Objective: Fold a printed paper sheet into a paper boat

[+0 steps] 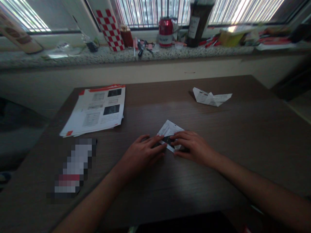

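Note:
A small folded piece of printed paper (168,130) lies on the dark wooden table (218,136) in front of me. My left hand (143,152) rests flat beside it, fingers stretched toward its left edge. My right hand (193,146) lies on the paper's right part, fingers pressing it down onto the table. The fingertips of both hands meet over the fold. A finished folded paper boat (211,97) sits farther back on the right.
A stack of printed sheets (96,110) lies at the left of the table, with a blurred-out flat object (73,168) nearer me. The stone windowsill (102,56) behind holds a red can (165,31), a checked cup (110,29), a dark bottle (197,22) and clutter.

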Demonstrator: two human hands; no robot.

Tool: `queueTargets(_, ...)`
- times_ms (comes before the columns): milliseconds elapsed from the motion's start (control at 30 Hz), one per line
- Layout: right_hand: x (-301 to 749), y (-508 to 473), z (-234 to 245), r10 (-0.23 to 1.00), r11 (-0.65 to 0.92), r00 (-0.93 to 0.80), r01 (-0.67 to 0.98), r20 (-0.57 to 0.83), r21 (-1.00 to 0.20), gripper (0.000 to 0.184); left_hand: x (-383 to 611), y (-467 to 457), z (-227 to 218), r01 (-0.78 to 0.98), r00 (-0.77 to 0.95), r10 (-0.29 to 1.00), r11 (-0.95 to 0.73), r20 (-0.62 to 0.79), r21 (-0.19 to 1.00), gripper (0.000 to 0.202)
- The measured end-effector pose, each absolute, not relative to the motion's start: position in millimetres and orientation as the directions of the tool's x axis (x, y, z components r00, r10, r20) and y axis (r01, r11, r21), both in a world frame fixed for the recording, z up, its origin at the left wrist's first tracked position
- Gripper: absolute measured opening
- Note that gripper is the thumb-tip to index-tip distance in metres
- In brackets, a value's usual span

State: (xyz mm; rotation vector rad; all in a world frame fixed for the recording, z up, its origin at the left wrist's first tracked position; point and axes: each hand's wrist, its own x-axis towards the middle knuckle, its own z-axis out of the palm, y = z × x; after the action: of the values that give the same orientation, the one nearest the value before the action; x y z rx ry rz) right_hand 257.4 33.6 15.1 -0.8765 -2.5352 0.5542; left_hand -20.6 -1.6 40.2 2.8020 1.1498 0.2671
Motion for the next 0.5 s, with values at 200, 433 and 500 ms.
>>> queueTargets(200, 269, 33, 14, 0.575, 0.774, -0.787, 0.433, 0.224, -0.462, 0.050, -21, -2, 40, 0.696, 0.700, 0.708, -0.705, 0.089, 0.137, 0.030)
queueTargets(433, 281, 35, 19, 0.433, 0.860, -0.875, 0.329, 0.216, -0.391, 0.046, -23, -2, 39, 0.691, 0.699, 0.705, -0.709, 0.120, 0.142, 0.030)
queueTargets(500, 281, 35, 20, 0.431, 0.859, -0.877, 0.325, 0.214, -0.397, 0.046, -23, -2, 39, 0.695, 0.696, 0.709, -0.705, 0.113, 0.141, 0.030)
